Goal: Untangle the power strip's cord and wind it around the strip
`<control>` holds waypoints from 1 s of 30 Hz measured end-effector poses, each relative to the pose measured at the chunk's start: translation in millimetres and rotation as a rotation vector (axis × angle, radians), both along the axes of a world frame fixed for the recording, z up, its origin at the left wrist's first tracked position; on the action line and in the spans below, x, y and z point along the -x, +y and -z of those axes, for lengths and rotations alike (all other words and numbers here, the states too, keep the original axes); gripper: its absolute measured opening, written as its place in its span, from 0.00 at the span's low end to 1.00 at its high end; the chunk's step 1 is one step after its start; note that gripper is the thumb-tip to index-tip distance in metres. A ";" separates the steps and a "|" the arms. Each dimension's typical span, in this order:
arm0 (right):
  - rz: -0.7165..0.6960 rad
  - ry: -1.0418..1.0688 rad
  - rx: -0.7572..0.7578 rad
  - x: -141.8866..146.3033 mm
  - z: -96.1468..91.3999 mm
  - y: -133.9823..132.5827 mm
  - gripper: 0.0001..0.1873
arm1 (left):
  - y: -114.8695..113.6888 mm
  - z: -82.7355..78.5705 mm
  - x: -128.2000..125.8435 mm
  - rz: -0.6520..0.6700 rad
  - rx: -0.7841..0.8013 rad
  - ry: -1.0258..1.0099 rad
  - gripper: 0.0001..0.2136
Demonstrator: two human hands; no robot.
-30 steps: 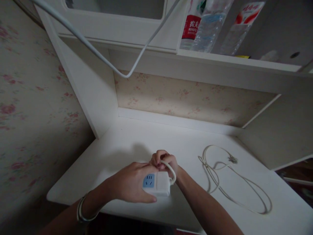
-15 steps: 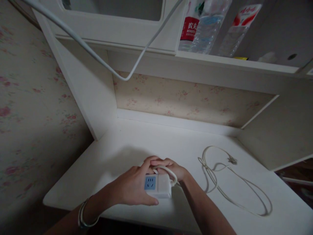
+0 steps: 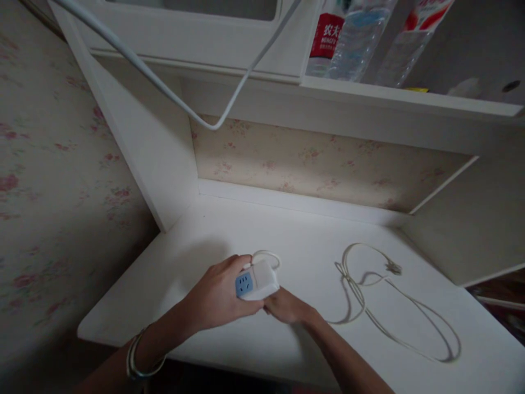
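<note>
My left hand (image 3: 215,298) grips a small white power strip (image 3: 258,279) with a blue socket face, held a little above the white desk (image 3: 246,350). A short loop of its white cord (image 3: 266,255) curls out behind it. My right hand (image 3: 287,307) sits under and beside the strip's right end, fingers curled against it; what they pinch is hidden. The rest of the white cord (image 3: 394,317) lies in loose loops on the desk to the right, ending in a plug (image 3: 391,267).
A shelf (image 3: 410,98) above the desk carries plastic water bottles (image 3: 353,38). A thick white cable (image 3: 172,93) hangs across the upper left. Floral wallpaper (image 3: 49,180) covers the wall at left, and the desk's side panel (image 3: 139,142) stands upright.
My right hand has left the top of the strip and dropped below its right end. The left hand has lifted and turned the strip, and the cord loop now lies behind it.
</note>
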State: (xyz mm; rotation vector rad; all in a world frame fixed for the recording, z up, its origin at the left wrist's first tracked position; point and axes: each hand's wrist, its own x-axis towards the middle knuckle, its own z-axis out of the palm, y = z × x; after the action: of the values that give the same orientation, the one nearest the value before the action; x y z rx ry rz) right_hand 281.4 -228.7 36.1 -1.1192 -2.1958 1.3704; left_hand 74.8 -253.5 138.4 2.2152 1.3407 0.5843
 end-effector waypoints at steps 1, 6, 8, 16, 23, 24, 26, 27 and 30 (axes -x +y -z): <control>0.000 -0.076 -0.071 -1.3 0.2 -8.2 0.22 | 3.5 2.1 2.0 -0.049 -0.031 0.011 0.23; 0.006 -0.429 -0.336 -13.9 -18.2 -39.5 0.20 | 25.4 21.7 2.9 -0.159 -0.134 0.165 0.19; 0.021 -0.534 -0.460 -21.1 -34.9 -43.1 0.19 | 31.9 31.5 -0.8 -0.143 -0.152 0.239 0.19; 0.047 -0.511 -0.837 -44.3 -98.6 -31.5 0.20 | 38.4 54.9 -11.5 0.039 -0.219 0.400 0.29; -0.144 -0.342 -0.855 -24.6 -108.1 -29.7 0.20 | 24.5 60.3 -31.2 0.177 -0.213 0.407 0.17; -0.164 -0.318 -0.842 -22.2 -107.7 -26.4 0.19 | 21.5 60.4 -34.7 0.200 -0.214 0.396 0.15; -0.168 -0.258 -0.786 -21.3 -105.7 -17.0 0.18 | 15.6 58.9 -39.7 0.251 -0.226 0.371 0.09; -0.148 -0.224 -0.742 -22.7 -104.1 -11.5 0.18 | 12.9 57.2 -40.8 0.277 -0.236 0.362 0.08; -0.010 -0.112 -0.552 -31.1 -96.6 4.5 0.18 | 6.0 49.4 -38.8 0.335 -0.284 0.369 0.08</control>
State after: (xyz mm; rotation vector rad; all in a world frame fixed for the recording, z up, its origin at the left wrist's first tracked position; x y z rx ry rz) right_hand 312.5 -224.3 132.7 -0.9850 -2.4387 0.6400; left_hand 113.6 -247.5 89.0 2.8103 1.0576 0.2603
